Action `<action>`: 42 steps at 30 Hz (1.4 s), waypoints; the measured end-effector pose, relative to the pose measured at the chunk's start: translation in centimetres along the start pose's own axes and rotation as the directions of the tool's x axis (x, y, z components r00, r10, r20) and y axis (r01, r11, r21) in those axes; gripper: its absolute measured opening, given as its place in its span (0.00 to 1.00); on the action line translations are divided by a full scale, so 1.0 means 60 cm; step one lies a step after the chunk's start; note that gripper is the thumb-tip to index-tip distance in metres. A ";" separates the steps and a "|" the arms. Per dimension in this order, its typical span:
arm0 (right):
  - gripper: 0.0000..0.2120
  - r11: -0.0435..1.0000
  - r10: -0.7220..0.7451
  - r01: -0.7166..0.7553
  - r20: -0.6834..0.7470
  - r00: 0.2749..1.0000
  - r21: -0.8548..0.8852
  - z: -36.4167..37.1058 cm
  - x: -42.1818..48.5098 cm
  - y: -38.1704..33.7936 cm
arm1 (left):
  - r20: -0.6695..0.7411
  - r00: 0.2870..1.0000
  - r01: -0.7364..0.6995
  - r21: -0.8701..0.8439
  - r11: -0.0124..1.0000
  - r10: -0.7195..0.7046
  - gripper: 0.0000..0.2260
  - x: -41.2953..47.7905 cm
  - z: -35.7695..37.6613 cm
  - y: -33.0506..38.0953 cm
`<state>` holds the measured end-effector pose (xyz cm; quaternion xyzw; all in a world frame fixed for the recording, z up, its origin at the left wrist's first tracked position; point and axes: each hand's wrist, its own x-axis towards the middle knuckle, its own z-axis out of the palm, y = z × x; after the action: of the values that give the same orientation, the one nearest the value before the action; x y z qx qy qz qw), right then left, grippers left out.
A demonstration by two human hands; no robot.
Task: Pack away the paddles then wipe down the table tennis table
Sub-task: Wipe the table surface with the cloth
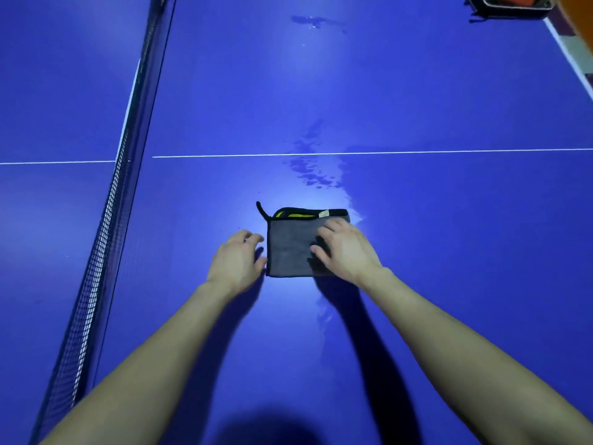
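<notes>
A dark net (106, 220) runs along the left — pale floor (577, 51) shows at the far right edge.

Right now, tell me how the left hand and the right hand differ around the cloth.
The right hand lies on top of the cloth; the left hand sits beside its left edge. The right hand's fingers rest on the fabric; the left hand's curl loosely, holding nothing. Both are palm down.

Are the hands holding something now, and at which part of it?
Nothing is gripped. The right hand presses on the right half of the folded grey cloth; the left hand is beside its left edge, holding nothing.
</notes>
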<state>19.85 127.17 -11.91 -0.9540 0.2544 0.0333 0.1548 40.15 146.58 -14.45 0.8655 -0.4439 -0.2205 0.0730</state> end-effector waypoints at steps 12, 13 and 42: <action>0.33 0.989 -0.099 0.098 -0.009 0.995 -0.108 0.114 0.075 0.011 | -0.311 0.950 0.046 0.140 0.989 0.000 0.26 0.024 0.101 -0.027; 0.34 0.991 -0.077 0.073 -0.032 0.997 -0.108 0.109 0.100 0.023 | -0.327 0.945 0.044 0.131 0.990 0.001 0.26 0.022 0.102 -0.026; 0.38 0.985 0.025 -0.025 -0.004 1.000 -0.173 0.038 0.383 0.109 | -0.417 0.909 0.066 0.117 0.991 -0.012 0.26 0.021 0.092 -0.016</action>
<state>36.58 111.58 -19.16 -0.9606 0.2627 0.0563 0.0705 39.02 146.54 -20.07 0.9041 -0.4141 -0.0038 0.1056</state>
